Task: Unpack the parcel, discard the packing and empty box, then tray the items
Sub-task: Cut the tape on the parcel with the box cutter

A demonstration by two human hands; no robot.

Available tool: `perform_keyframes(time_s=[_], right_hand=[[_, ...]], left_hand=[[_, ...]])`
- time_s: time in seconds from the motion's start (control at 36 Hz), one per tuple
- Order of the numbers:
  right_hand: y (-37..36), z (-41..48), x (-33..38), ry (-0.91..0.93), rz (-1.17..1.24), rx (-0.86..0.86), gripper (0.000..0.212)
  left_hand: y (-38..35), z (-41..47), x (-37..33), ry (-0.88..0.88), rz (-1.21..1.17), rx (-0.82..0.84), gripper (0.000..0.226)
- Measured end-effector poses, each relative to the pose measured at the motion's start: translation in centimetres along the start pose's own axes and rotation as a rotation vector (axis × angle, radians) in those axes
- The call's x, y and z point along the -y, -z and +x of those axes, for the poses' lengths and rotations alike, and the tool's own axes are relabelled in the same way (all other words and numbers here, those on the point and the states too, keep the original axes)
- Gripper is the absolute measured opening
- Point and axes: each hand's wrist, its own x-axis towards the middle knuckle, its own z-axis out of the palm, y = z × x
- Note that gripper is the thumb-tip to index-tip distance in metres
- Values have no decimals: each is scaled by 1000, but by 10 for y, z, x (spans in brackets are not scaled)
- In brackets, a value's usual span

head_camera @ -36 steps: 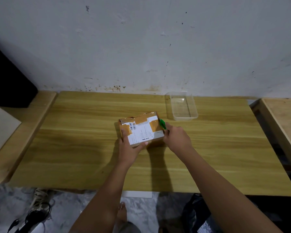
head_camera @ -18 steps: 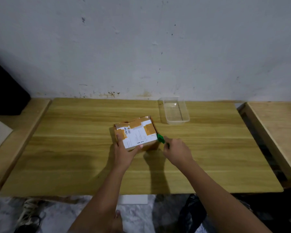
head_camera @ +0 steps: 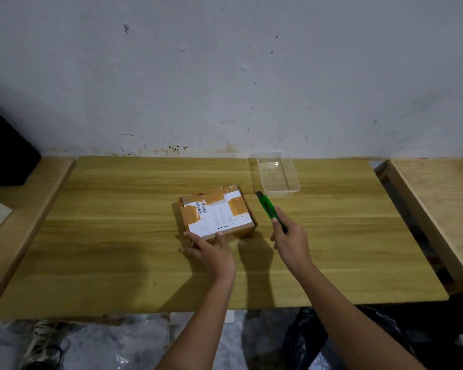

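Right hand [head_camera: 290,237], gripping the green cutter [head_camera: 269,209], just pulled clear of the parcel [head_camera: 217,212] while the left hand [head_camera: 209,249] holds its near edge; top looks taped shut, so probably more cutting.

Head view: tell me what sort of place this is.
Probably a makeshift home workroom, not a warehouse: a plain wooden table against a stained, scuffed wall, a shoe and a black bag under it, and just one taped parcel with a green cutter.
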Motion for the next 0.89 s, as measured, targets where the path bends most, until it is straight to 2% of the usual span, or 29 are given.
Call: perform_keyframes(time_s=[0.11,0.31,0.44,0.5,0.58,0.69,0.81,0.89], right_hand=[[-7,3,-3,-18,95,-20,37],[-19,19,-6,-96,234,-169,37],[-34,40,-7,-182,281,-227,32],[-39,47,-7,-208,303,-222,33],[-48,55,-4,-214,354,-178,38],[-59,64,-2,-221,360,-73,42],[-67,70,-2,-198,339,-30,43],[-73,75,-6,-204,310,-9,44]], left_hand=[[-9,10,-5,-8,-24,-14,77],[16,67,-8,-197,241,79,63],[27,114,-23,-248,264,159,53],[27,133,-31,-246,298,151,51],[16,141,-43,-203,348,56,50],[-11,113,-56,-63,239,-1,62],[-14,117,-47,-134,231,-19,64],[-2,137,-45,-177,280,73,64]])
